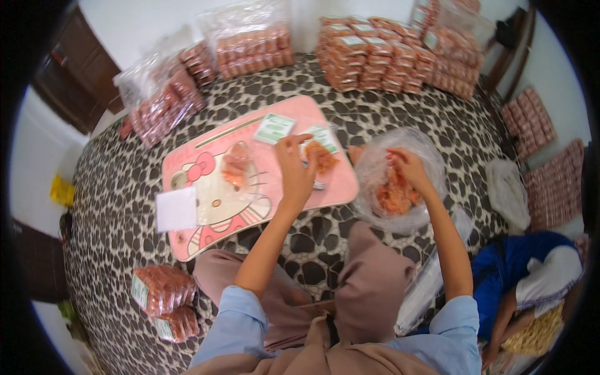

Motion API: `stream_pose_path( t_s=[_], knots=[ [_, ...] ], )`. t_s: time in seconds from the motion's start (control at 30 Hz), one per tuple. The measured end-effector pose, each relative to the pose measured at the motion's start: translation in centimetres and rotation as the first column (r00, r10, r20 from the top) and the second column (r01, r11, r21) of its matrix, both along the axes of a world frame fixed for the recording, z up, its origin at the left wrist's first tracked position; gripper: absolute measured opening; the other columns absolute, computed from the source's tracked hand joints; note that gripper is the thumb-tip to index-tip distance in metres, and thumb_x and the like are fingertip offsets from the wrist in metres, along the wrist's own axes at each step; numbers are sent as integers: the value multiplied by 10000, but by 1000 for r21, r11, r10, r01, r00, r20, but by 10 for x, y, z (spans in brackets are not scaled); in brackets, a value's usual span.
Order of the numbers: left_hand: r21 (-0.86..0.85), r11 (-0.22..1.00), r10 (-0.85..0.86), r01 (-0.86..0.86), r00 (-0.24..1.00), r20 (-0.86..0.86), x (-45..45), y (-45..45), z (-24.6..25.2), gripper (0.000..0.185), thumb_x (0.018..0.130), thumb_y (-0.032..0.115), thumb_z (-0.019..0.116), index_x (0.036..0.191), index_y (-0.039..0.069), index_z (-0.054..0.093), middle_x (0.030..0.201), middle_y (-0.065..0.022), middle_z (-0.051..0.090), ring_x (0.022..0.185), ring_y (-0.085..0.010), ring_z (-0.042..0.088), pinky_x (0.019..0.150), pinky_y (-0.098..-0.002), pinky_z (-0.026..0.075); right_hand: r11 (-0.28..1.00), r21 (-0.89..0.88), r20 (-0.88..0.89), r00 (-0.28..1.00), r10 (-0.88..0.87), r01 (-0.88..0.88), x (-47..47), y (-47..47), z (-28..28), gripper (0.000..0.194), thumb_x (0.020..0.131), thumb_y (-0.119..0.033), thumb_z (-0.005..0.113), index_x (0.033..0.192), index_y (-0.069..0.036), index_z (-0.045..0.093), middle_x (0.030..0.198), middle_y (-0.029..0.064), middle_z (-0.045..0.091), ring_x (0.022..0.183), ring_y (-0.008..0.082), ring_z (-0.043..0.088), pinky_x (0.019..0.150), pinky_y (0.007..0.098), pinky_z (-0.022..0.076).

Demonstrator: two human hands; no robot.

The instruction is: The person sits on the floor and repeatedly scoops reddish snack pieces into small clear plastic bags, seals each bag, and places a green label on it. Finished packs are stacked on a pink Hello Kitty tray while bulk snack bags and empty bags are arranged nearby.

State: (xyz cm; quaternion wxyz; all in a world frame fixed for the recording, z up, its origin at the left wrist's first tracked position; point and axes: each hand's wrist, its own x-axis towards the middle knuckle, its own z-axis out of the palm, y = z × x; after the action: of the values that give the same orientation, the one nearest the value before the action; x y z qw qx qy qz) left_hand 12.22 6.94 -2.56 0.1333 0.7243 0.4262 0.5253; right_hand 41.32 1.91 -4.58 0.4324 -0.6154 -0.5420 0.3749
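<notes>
My left hand (pixel 296 161) is over the right part of a pink low table (pixel 300 112) with a cartoon cat print. Its fingers are curved and apart, beside a small heap of orange food pieces (pixel 321 158); nothing is plainly held. A metal-ended object (pixel 318 186) lies partly hidden by that wrist. My right hand (pixel 407 168) reaches into a large clear plastic bag (pixel 429 145), just above reddish-orange food pieces (pixel 393 199). Its fingers are bunched, and whether they hold a piece is unclear. A clear packet with orange pieces (pixel 236 164) lies on the printed cat face.
Green-and-white printed labels (pixel 274 128) and a white sheet (pixel 176 209) lie on the table. Filled packets (pixel 164 290) stand by my left knee. Stacked packets (pixel 370 56) line the wall. A long plastic roll (pixel 422 290) lies right; beyond it another person (pixel 520 267) sits by yellowish pieces (pixel 536 333).
</notes>
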Motion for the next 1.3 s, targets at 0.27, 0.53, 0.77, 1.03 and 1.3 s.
stream_pose_path(
  t_s=[0.27, 0.53, 0.77, 1.03, 1.3],
  knots=[
    [-347, 776, -597, 527, 791, -135, 192, -2, -113, 177, 799, 72, 591, 973, 43, 599, 955, -118, 561, 956, -288, 528, 862, -372, 412, 863, -87, 389, 815, -431, 498, 127, -100, -140, 230, 846, -126, 564, 1013, 10, 645, 850, 140, 674, 771, 209, 639, 715, 315, 489],
    [-772, 513, -620, 375, 784, -31, 237, -17, -267, 262, 841, 80, 548, 1084, -16, 550, 1003, -156, 627, 912, -277, 624, 804, -357, 494, 876, -124, 415, 827, -380, 465, 67, -76, -247, 385, 766, -206, 673, 1089, -9, 600, 941, 172, 647, 899, 325, 621, 764, 373, 484],
    [-762, 640, -546, 100, 757, -360, 270, -36, -267, 365, 856, 238, 579, 1142, 26, 501, 1191, -166, 516, 976, -362, 569, 836, -439, 458, 791, -430, 270, 898, -347, 435, 90, -55, -237, 359, 743, -130, 685, 1070, -12, 596, 949, 176, 642, 881, 278, 621, 729, 361, 477],
    [-782, 623, -458, 25, 822, -338, 287, -45, -260, 337, 856, 275, 585, 1090, 46, 503, 1142, -158, 541, 1054, -348, 514, 897, -442, 382, 851, -334, 310, 900, -308, 406, 125, -60, -250, 208, 807, -110, 657, 976, 0, 605, 910, 97, 637, 826, 183, 599, 743, 309, 456],
    [-660, 535, -302, 527, 849, 433, 256, -5, -174, 262, 889, 204, 590, 1066, 32, 502, 947, -134, 606, 881, -251, 602, 693, -359, 477, 959, -98, 88, 962, -259, 267, 116, -21, -126, 164, 858, -144, 632, 961, -24, 588, 884, 17, 617, 783, 95, 569, 712, 223, 441]
  ],
)
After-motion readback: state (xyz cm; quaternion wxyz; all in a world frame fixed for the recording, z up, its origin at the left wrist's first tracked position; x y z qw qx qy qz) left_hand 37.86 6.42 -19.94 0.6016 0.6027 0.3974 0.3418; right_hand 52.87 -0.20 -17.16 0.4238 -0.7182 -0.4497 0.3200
